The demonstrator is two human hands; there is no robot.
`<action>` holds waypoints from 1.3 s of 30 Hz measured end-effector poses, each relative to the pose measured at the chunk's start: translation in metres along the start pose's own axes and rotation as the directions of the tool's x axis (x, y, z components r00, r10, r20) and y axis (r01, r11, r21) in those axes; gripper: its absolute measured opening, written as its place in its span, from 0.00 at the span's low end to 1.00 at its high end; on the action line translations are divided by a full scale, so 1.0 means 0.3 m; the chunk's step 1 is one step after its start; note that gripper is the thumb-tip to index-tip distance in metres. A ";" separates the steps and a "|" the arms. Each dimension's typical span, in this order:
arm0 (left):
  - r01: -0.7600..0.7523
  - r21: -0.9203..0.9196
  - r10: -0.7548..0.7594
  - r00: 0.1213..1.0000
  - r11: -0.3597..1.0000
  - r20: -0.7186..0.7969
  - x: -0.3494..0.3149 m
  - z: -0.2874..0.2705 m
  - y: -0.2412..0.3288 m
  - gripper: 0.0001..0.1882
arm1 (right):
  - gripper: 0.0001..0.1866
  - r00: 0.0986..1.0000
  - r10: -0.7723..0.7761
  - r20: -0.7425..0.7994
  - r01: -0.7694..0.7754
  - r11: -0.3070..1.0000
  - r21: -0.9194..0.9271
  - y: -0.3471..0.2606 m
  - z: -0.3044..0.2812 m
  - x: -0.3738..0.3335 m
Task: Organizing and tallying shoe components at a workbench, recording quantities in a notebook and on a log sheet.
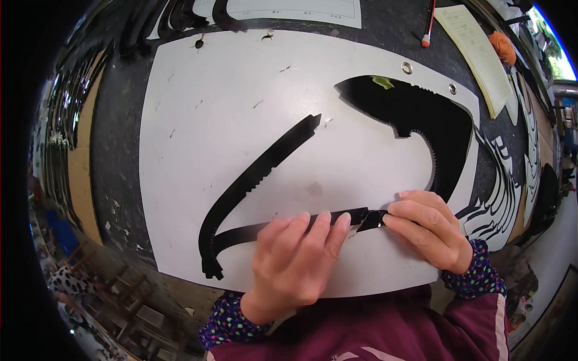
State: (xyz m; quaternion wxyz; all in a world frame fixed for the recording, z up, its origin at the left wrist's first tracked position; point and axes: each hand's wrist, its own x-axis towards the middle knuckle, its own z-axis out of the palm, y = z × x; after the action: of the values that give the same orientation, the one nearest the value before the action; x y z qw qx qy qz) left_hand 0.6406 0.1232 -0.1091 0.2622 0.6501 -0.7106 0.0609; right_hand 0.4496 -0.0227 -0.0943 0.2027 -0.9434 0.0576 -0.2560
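Note:
A narrow, curved black strip [241, 235] lies along the near part of a white board [180, 150]. The fingertips of my left hand [292, 259] press it down. At the strip's right end, my right hand [430, 228] pinches a small black end piece [372, 221] between thumb and fingers; its tip shows a slanted edge. Left of my hands, a longer curved black strip [241, 186] with notched edges rests on the board, its lower end beside the held strip's left end. A wide, hook-shaped black piece [448, 126] with toothed edges lies at the right, partly behind my right hand.
Curved black-and-white strips [497, 192] are fanned out at the right. A yellowish notepad [475, 57], a red pen [428, 30] and an orange object [502, 48] lie at the far right. Dark strips [66, 114] hang in rows at the left; more black pieces [177, 15] lie at the back.

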 end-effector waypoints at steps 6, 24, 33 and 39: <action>-0.006 0.008 0.006 1.000 1.000 0.013 0.017 -0.007 -0.001 0.12 | 0.15 1.000 0.010 -0.012 -0.010 1.000 0.014 0.014 0.003 0.006; -0.010 0.008 0.010 1.000 1.000 -0.006 0.033 -0.001 -0.002 0.13 | 0.15 0.999 0.038 -0.008 -0.038 0.999 0.034 0.031 0.004 0.009; 0.002 -0.001 -0.002 1.000 1.000 0.004 0.025 -0.009 0.007 0.12 | 0.16 0.999 0.040 0.006 -0.040 0.999 0.026 0.020 0.002 0.006; -0.005 -0.007 0.005 1.000 1.000 -0.023 0.018 -0.005 0.002 0.12 | 0.16 0.999 0.034 0.015 -0.034 0.999 0.016 0.012 0.006 0.003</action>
State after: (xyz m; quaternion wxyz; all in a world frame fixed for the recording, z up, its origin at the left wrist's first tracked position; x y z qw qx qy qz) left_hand 0.6404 0.1192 -0.1052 0.2727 0.6466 -0.7093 0.0666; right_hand 0.4512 -0.0257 -0.0968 0.2149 -0.9425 0.0701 -0.2462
